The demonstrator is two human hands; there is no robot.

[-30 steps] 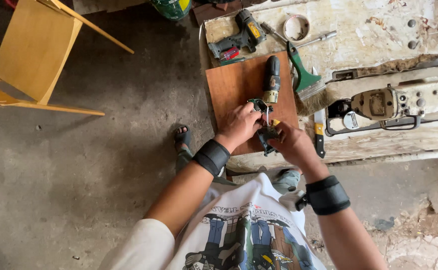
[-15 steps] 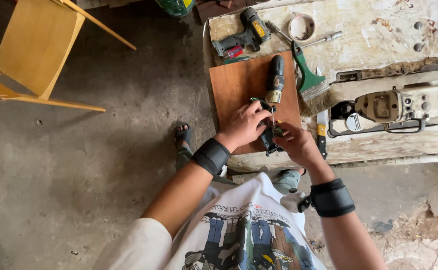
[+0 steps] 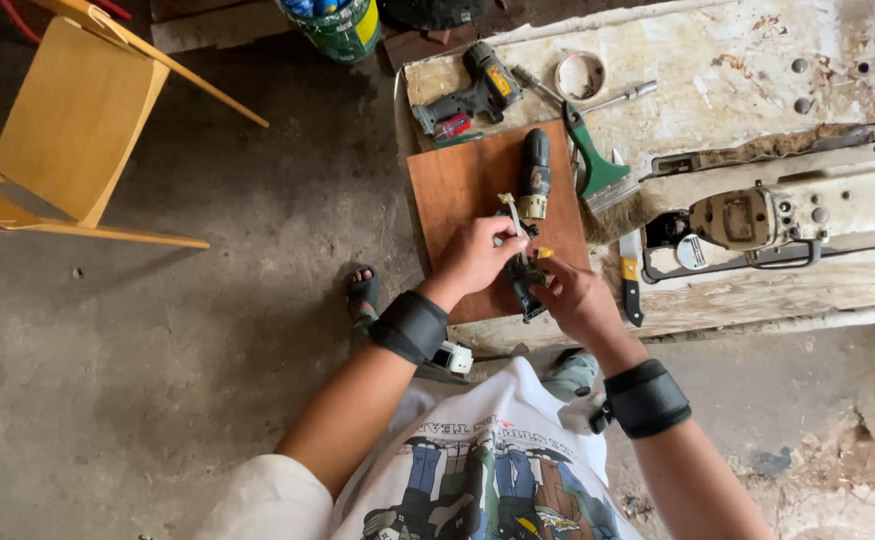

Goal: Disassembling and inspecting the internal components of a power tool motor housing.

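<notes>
My left hand and my right hand meet over the near edge of a brown wooden board. Between them they grip a small black part with yellow bits. The left fingers pinch a thin pale piece sticking up from it, and the right hand holds its lower end. Just beyond the hands a black cordless drill lies on the board. Both wrists wear black bands.
A worn white workbench carries a second grey drill, a green-handled brush, a tape ring, a yellow-and-black knife and a metal machine. A wooden chair and a green bucket stand on the concrete floor.
Both hands stay together on the small part at the board's edge, with only slight finger shifts. The view has drifted a little.
</notes>
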